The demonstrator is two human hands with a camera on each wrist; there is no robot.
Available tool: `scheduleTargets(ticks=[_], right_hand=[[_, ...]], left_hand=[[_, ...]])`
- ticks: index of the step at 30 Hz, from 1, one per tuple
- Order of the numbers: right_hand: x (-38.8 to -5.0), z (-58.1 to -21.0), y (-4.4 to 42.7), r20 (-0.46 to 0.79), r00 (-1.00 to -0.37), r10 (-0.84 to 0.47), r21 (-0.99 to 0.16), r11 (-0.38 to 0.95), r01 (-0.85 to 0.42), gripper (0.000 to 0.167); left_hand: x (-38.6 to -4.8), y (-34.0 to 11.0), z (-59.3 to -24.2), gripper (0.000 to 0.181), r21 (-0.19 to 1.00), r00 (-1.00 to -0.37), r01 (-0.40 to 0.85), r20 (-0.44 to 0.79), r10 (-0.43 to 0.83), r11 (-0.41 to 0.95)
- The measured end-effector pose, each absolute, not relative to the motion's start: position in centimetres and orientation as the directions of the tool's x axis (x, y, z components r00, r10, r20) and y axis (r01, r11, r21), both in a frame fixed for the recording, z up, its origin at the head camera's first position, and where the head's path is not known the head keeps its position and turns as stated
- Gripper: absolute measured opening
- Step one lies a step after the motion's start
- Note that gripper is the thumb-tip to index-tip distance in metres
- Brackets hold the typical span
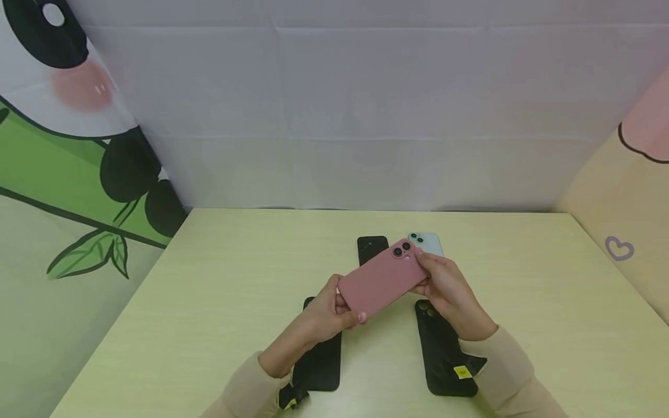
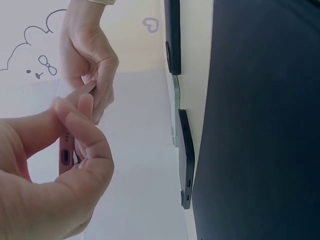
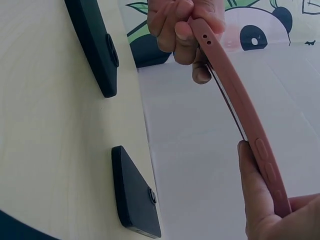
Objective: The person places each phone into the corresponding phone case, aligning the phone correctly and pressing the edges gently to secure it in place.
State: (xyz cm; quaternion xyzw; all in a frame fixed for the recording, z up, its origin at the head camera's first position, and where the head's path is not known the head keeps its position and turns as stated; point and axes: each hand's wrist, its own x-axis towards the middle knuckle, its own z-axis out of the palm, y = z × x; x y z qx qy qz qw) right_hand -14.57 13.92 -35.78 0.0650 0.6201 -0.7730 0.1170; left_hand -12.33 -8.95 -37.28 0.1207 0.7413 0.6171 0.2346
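We see L hand + R hand clamped on opp. ends of pink phone, above desk. Yellow tag by R sleeve; we can't read txt, too small.

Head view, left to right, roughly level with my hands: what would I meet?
Green leaf drawing → left hand → pink phone → right hand → purple heart drawing.
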Motion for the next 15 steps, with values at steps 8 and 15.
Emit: scheduleTargets(ticks=[8,15], right_hand=[[-14.46,-35.74,14.05,-0.214,-0.969,-0.125,-0.944,-0.229,0.238,0.048],[-14.52,-35.67,13.81,-0.229,-0.962,-0.148,-0.943,-0.209,0.257,0.050]], left_hand=[[-12.81,-9.32,-37.41,0.059,0.964,-0.848,-0.088,-0.204,0.489,0.249],[-12.80,-9.18,-37.53,0.067,0.956,-0.890,-0.044,-0.169,0.424,0.289]])
